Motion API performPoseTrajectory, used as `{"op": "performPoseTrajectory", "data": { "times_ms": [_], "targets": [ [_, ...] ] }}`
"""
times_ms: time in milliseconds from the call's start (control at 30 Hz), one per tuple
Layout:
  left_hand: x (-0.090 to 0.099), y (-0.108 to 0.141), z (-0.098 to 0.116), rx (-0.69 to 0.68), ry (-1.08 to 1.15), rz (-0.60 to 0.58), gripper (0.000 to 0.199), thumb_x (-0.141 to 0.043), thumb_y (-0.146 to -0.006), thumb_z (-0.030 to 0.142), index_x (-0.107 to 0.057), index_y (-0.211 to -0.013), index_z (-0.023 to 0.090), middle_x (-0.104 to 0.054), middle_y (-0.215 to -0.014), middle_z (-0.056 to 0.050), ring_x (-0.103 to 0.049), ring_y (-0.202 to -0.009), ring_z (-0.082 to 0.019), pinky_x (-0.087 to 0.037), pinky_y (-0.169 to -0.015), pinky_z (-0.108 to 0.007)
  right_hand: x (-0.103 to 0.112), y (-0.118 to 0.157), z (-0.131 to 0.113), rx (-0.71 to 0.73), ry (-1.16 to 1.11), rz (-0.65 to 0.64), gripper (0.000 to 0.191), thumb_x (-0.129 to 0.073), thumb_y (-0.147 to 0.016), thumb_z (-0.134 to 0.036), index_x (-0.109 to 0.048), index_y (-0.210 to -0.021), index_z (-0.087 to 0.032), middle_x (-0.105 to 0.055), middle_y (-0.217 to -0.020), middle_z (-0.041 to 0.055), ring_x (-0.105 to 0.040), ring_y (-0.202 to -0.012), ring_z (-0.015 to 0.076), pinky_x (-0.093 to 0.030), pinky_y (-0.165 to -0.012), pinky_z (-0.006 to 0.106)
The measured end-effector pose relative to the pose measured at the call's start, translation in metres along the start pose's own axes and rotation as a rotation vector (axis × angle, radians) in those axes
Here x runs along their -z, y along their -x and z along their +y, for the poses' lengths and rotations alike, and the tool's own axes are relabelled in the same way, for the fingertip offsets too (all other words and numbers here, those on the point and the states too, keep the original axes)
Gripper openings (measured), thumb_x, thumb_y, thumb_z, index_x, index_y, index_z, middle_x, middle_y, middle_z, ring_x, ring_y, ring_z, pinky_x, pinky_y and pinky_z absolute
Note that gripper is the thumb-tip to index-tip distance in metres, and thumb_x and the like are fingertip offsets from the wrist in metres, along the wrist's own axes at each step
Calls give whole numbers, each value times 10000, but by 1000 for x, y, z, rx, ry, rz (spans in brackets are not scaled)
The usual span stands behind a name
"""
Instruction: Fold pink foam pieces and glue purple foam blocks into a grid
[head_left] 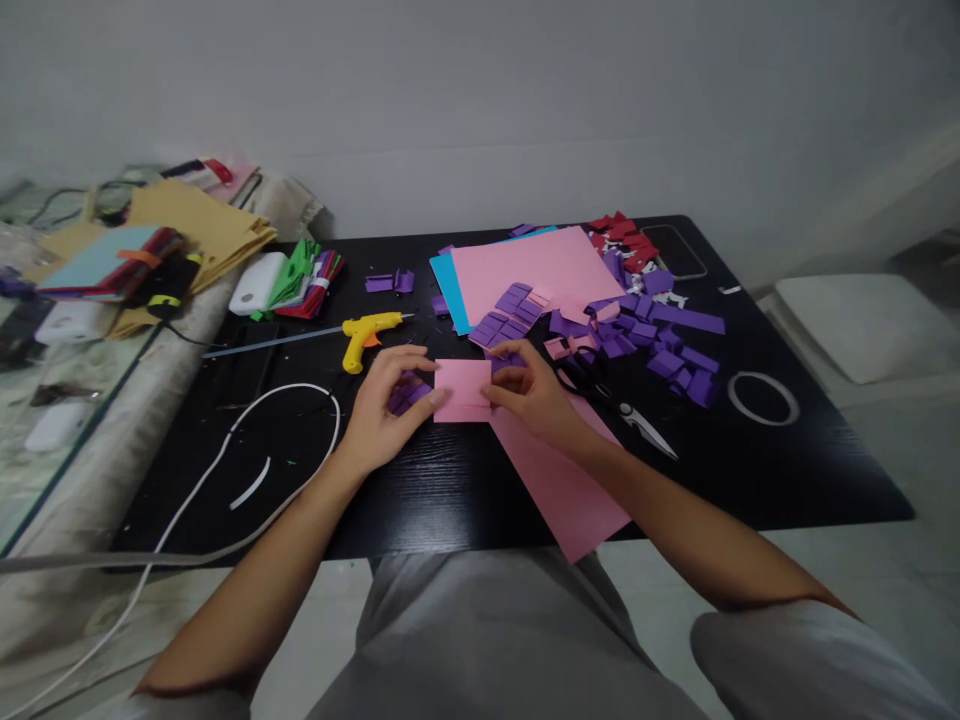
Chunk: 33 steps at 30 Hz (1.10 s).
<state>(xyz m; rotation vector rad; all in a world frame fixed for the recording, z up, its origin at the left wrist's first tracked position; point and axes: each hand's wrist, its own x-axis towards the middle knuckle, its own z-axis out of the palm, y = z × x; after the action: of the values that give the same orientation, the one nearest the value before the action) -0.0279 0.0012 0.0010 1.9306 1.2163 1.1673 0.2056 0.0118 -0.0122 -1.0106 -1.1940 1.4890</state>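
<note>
Here's the small pink square (463,385), upfront over the middle of the black table (427,510)! The left hand (382,400) pinches its left edge between thumb and fingers; the right hand (536,400) grips the right edge likewise. The yellow glue gun (364,335) lies just past the left hand, scissors (625,409) beside the right, a pink sheet (566,485) beneath that wrist.

Centre: purple pieces (409,395) partly hidden by the left hand (384,405). Lower centre: pink sheet (566,490) partly covered by the right hand (536,395) and forearm (664,505). Upper centre: blue sheet (450,295) mostly concealed beneath another pink sheet (532,265). Lower left: white cable (227,442) cut off by the frame. Right edge: white seat (862,320) cropped.
</note>
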Motion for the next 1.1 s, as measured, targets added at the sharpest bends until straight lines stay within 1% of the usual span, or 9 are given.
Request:
{"op": "performPoseTrajectory", "data": {
  "times_ms": [167,300,367,433,533,633,733,933,1100],
  "targets": [
    [1,1,0,-142,-193,-99,281,-872,-818,400,-748,-1006,231,-561,-1460,-112,-516,-1386,-329,-404,-1179,-541,5,-3,0,-80,-85,5,407,-807,-764,-254,-556,-1084,-270,-711,-790,-48,-705,-736,158,-609,-723,325],
    [2,0,0,-205,-110,-41,146,-839,-862,328,-738,-856,223,-693,-1322,-82,-586,-1309,-292,-420,-1162,-514,6,-2,1,-102,30,-15,375,-798,-816,-364,-594,-1117,-271,-667,-772,-40,-672,-707,171,-596,-690,345],
    [3,0,2,-171,11,-4,140,-838,-863,301,-728,-860,215,-762,-1138,-66,-674,-1166,-254,-497,-1080,-454,5,-1,-2,45,213,54,323,-755,-875,-462,-667,-1112,-261,-660,-842,3,-654,-766,190,-583,-711,369],
    [3,2,4,-65,121,30,140,-837,-861,287,-724,-879,206,-773,-932,-32,-723,-913,-193,-570,-881,-345,4,1,-6,270,357,103,314,-709,-922,-520,-736,-1091,-257,-683,-971,52,-653,-910,218,-570,-839,412],
    [1,4,8,77,224,66,185,-858,-826,306,-716,-856,192,-718,-740,12,-645,-637,-122,-511,-616,-234,1,6,-11,410,333,-33,328,-736,-918,-543,-767,-1071,-255,-731,-1100,71,-665,-1060,236,-529,-982,422],
    [-4,6,12,124,312,71,227,-870,-800,330,-697,-816,185,-665,-657,30,-591,-563,-100,-463,-538,-203,-4,10,-10,301,226,-146,324,-819,-851,-521,-758,-958,-221,-752,-937,41,-693,-889,200,-561,-856,355],
    [-9,6,15,148,346,60,235,-874,-787,326,-688,-799,184,-628,-615,42,-555,-528,-87,-441,-510,-189,-8,13,-7,243,192,-102,306,-830,-835,-494,-729,-830,-206,-711,-785,6,-648,-735,158,-552,-730,307],
    [-10,5,17,93,337,31,138,-843,-813,276,-744,-858,192,-688,-681,26,-595,-563,-89,-473,-539,-191,-12,16,-7,272,174,-18,260,-822,-837,-454,-740,-837,-207,-723,-774,5,-637,-694,142,-546,-678,282],
    [-8,5,28,99,304,82,186,-855,-803,352,-756,-823,196,-657,-634,31,-559,-531,-91,-464,-510,-203,-14,21,-18,233,168,-24,291,-834,-815,-495,-728,-833,-224,-727,-785,13,-651,-702,161,-565,-684,313]
  ]
}}
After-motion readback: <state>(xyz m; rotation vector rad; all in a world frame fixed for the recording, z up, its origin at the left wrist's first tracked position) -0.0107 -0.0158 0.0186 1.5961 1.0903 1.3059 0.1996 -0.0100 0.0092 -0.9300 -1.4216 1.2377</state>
